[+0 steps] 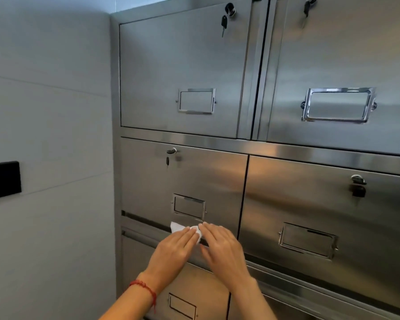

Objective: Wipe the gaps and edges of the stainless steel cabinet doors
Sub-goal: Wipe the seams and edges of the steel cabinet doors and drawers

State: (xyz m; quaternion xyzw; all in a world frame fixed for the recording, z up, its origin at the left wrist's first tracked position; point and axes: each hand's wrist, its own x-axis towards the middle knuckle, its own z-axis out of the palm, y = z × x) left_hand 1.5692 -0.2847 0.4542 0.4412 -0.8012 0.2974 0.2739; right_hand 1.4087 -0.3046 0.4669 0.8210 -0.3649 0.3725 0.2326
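Both forearms come in at the bottom of the frame, red string bracelet on the left wrist. Left hand and right hand lie flat, fingers straight and close together, pressing a white wipe into the horizontal gap under the lower-left door, bottom centre.

Risks, as I judge them: the wipe is small and held only by pressure, no pinch, so it could slip into the gap or bunch up. Fingertips sit right at a sheet-metal edge, so a fast stroke could nick them. The label holder just above could snag the wipe.

Surface: brushed steel, smooth, low friction. Keys hang in the upper locks. Plain grey wall at left, black plate at its left edge.
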